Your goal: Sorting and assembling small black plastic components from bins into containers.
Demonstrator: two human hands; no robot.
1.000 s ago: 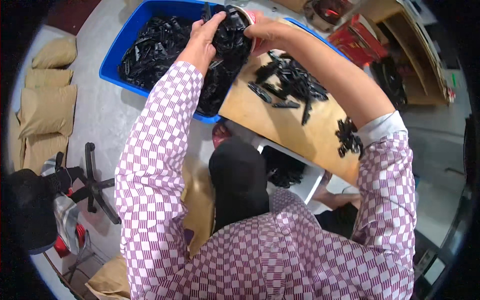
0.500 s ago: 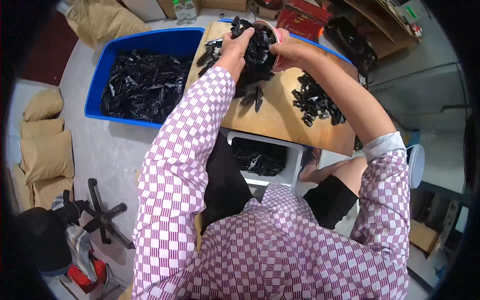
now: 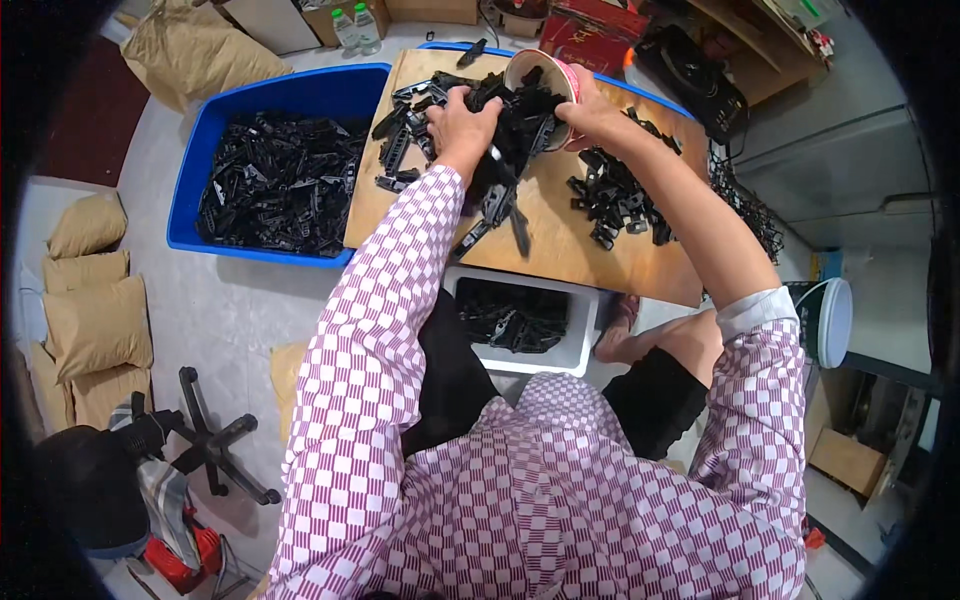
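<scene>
My right hand (image 3: 590,108) grips a red-and-white tub (image 3: 528,62), tipped on its side with its mouth toward the left. Black plastic parts (image 3: 520,125) lie in its mouth and spill onto the wooden board (image 3: 560,235). At the left of this heap my left hand (image 3: 464,130) has its fingers spread over the parts, with no piece clearly gripped. A separate pile of small black parts (image 3: 622,195) sits on the board to the right, beneath my right forearm.
Left of the board stands a blue bin (image 3: 185,215) full of black parts. Below the board's near edge is a white bin (image 3: 587,325) with more parts. Two bottles (image 3: 367,30) stand at the back. A swivel chair base (image 3: 208,440) is at lower left.
More black parts have spread across the board's left side. My left hand has moved down and away from the tub's mouth. The right hand keeps its hold on the tub.
</scene>
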